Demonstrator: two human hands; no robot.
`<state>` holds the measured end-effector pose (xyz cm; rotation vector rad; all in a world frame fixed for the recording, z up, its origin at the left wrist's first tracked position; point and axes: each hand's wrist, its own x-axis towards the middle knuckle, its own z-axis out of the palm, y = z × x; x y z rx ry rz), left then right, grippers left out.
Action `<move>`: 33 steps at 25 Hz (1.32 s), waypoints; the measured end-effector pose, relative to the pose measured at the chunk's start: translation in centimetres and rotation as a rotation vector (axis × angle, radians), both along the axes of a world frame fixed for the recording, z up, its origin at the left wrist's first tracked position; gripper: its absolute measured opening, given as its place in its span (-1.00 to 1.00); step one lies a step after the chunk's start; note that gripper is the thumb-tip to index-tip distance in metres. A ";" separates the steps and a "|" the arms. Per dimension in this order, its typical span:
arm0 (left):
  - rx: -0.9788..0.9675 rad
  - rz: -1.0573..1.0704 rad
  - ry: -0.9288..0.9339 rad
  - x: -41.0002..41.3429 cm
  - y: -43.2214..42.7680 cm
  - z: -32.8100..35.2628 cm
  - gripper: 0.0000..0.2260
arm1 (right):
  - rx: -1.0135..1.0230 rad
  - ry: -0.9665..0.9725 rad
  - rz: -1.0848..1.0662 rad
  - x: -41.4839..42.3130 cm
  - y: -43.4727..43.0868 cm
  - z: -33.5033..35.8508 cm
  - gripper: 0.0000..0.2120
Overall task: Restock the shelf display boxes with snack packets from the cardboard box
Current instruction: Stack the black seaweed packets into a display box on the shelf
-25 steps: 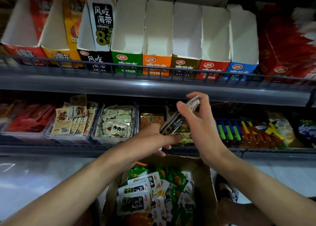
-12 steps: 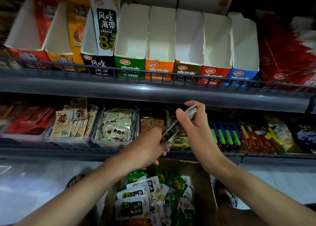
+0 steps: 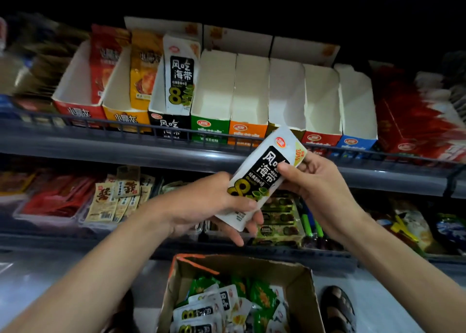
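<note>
While the grey upper shelf point(image 3: 113, 148) is stretching across the whole view, a row of display boxes point(image 3: 249, 90) is standing along it behind a thin wire rail. Near the left of that row, the black display box point(image 3: 171, 127) is holding one upright white-and-black packet point(image 3: 180, 80), and the coloured-front boxes to its right are showing only bare white inner walls. Below, the cardboard box point(image 3: 302, 289) is sitting open on the floor, with green and white loose packets point(image 3: 227, 305) lying jumbled inside. Above it, both hands are sharing one white-and-black snack packet point(image 3: 259, 178), which is tilting with its top toward the upper right, in front of the shelf edge and not inside any display box. The left hand point(image 3: 206, 204) is gripping the packet's lower end, thumb lying across the printed front and fingers curling underneath. The right hand point(image 3: 322, 186) is pinching the upper part, thumb pressing on the black label and fingers wrapping behind.
</note>
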<state>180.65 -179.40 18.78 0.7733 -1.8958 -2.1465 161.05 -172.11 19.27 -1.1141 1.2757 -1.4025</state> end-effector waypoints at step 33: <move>-1.372 0.828 -0.736 5.1 -7.1 1.7 -0.69 | -0.271 1.225 -0.329 9.2 -24.2 6.5 -0.63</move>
